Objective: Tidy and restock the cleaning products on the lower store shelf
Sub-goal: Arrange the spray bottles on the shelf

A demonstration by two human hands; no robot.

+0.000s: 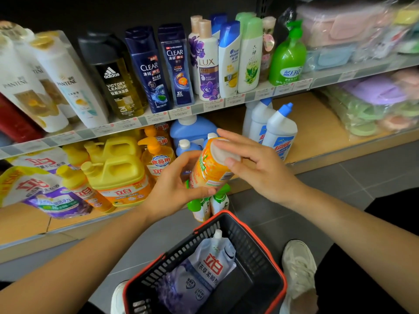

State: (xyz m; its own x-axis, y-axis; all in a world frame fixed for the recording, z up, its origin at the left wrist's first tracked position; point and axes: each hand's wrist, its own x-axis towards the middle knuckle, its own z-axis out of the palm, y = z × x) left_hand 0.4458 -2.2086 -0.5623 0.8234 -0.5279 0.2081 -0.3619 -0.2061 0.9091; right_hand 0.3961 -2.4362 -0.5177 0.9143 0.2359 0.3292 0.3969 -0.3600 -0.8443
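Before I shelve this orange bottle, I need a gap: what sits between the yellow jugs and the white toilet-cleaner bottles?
Head view: orange pump bottles and blue jugs stand between the yellow jugs and white toilet-cleaner bottles.

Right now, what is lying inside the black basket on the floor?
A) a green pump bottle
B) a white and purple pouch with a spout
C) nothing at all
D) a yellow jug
B: a white and purple refill pouch with a spout lies in the basket, while both hands hold an orange bottle above it.
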